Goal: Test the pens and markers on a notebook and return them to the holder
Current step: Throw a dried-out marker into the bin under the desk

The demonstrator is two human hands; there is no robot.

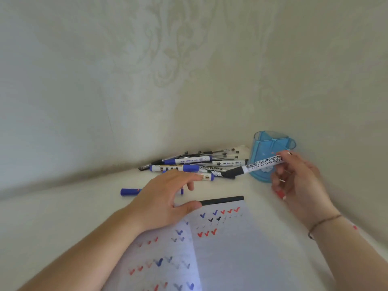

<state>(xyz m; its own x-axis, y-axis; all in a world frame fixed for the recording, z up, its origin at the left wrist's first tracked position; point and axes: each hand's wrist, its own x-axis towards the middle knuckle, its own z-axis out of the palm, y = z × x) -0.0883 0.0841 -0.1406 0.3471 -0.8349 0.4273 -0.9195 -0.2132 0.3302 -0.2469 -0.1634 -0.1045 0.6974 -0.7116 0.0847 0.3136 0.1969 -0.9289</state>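
In the head view, your right hand has its grip closed around a white whiteboard marker with black lettering and a black cap, held nearly level above the desk, cap end pointing left, tail end in front of the translucent blue plastic pen holder. Your left hand has an open grip, fingers spread and relaxed, resting at the top edge of the white notebook with a black spine, thumb beside the spine. The page already carries rows of red, blue and black tick marks, so the step in hand appears to be either testing this marker or returning it; the cap looks to be on, which points toward return. For the return, tilt the marker upright and lower it into one compartment of the holder, which stands against the wall and looks empty from here. The pile of blue-capped markers and slim black pens lies just left of the holder, near your path; a separate blue marker lies partly hidden behind your left hand.
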